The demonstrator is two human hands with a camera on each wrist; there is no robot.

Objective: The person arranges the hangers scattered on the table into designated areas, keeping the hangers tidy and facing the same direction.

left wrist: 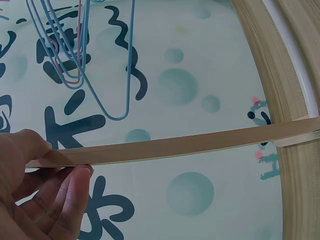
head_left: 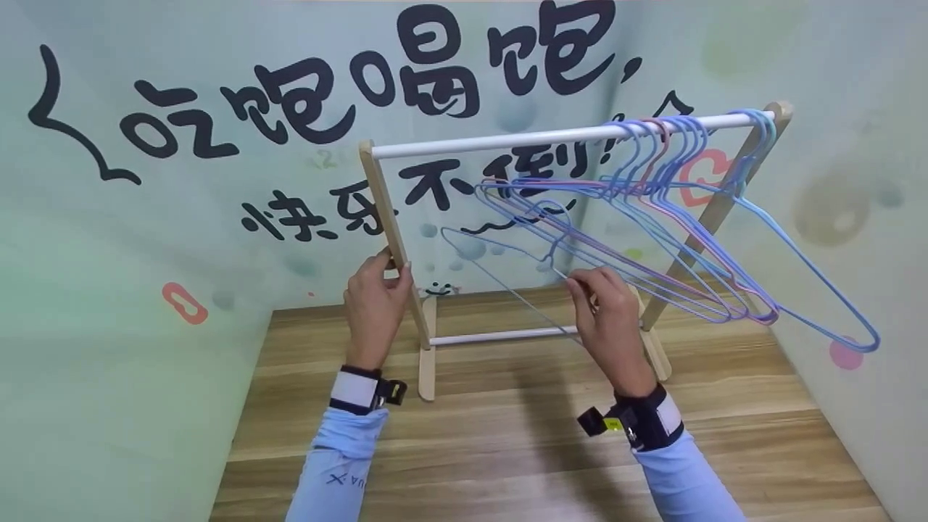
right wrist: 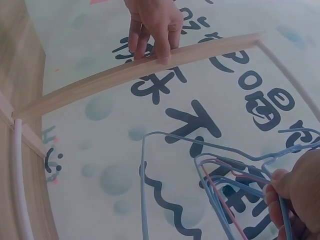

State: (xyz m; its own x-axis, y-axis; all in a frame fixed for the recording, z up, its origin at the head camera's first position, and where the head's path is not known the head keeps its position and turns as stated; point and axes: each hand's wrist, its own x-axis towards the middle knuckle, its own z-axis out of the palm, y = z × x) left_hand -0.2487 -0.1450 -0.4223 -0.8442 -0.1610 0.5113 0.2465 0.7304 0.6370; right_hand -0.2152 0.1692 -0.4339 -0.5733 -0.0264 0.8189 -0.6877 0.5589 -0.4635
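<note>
My left hand [head_left: 375,312] holds the left wooden upright [head_left: 392,225] of a small clothes rack. In the left wrist view, the thumb lies on one side of that wooden strip [left wrist: 165,148] and the fingers on the other. With my right hand [head_left: 607,315] I pinch a blue wire hanger [head_left: 549,259] by one shoulder near its neck. Its hook stands up below the rack's white top rod [head_left: 493,141], off the rod. The right wrist view shows the held hanger's other arm [right wrist: 200,141] reaching toward the upright. Part of its near end is hidden behind my right hand.
Several blue hangers [head_left: 623,190] and a pink one hang bunched toward the right of the top rod. Another blue hanger [head_left: 805,261] hangs at its far right end. The rack's feet [head_left: 428,373] stand on a wood-grain surface [head_left: 464,449], before a printed backdrop [head_left: 181,239].
</note>
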